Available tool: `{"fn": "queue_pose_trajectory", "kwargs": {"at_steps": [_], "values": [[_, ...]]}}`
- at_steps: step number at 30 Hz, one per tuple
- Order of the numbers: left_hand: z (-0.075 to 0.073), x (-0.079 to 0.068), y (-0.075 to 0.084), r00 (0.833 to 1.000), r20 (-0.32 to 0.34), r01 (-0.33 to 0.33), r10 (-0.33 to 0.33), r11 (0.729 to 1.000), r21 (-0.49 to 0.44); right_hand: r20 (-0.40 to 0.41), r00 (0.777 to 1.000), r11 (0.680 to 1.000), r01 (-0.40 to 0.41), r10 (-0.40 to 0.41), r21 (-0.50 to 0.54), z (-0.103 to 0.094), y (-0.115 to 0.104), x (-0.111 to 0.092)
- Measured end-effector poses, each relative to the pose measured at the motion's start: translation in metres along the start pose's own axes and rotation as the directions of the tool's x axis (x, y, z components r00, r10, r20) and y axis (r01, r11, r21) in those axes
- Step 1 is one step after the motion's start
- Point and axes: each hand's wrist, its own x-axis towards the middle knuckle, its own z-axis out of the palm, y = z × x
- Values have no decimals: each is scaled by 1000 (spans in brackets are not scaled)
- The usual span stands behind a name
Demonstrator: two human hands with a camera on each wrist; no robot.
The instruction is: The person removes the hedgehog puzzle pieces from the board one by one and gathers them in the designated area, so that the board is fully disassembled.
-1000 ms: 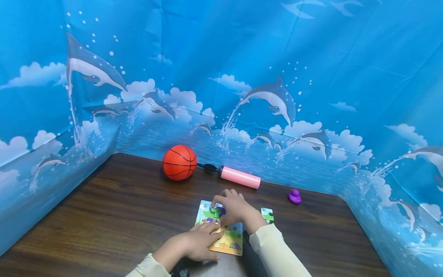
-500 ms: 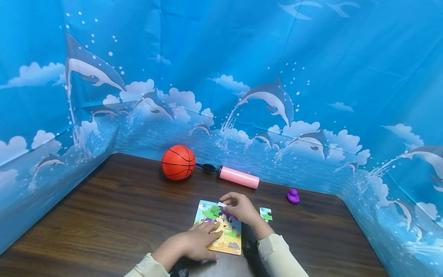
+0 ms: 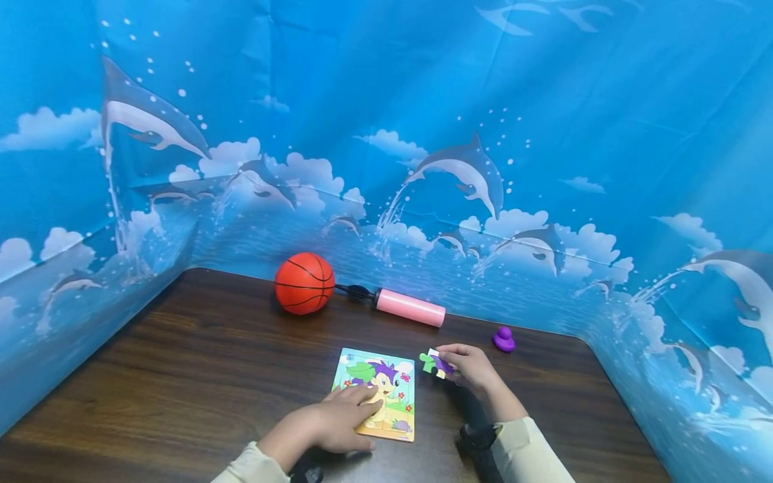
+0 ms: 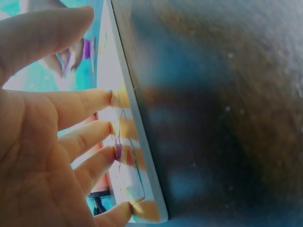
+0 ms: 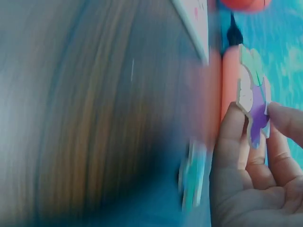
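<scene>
**Right hand pinches a jigsaw piece, left hand lies on the board**

From my seat at the feed, I see the right hand gripping a jigsaw piece between its thumb and fingers, the gap closed down to the piece's thickness. The piece sits just beside the puzzle board's far right corner. In the head view its long axis runs crosswise, green knobbed end pointing left at the board, purple end in the fingertips (the right wrist view shows it nearly edge-on).

I have the left hand palm down, fingers spread and fairly straight, fingertips touching the hedgehog puzzle board. The hedgehog's head points away from the person, the board slightly turned on the dark wood-grain table.

Farther out, I find a pink hand pump, its black end aimed at a red-orange basketball, and a purple toy duck to the right. A dolphin-print backdrop rises behind the table.
</scene>
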Motion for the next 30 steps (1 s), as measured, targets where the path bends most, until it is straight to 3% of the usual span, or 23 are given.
{"fn": "queue_pose_trajectory", "kwargs": {"at_steps": [11, 16, 23, 26, 30], "values": [[-2, -3, -1, 1000, 13, 24, -24, 999, -27, -86, 994, 991, -74, 64, -115, -86, 22, -10], [0, -2, -4, 1000, 15, 25, -24, 999, -33, -150, 985, 985, -106, 85, -136, -99, 30, -11], [6, 4, -9, 1000, 25, 8, -7, 999, -43, -202, 977, 978, -108, 71, -176, -101, 33, -11], [5, 5, -7, 999, 31, 13, -11, 999, -42, -233, 972, 945, -85, 10, -316, -98, 30, -11], [2, 5, -4, 999, 36, 11, -10, 999, -31, -271, 959, 850, -74, -82, -521, -93, 24, -12]]}}
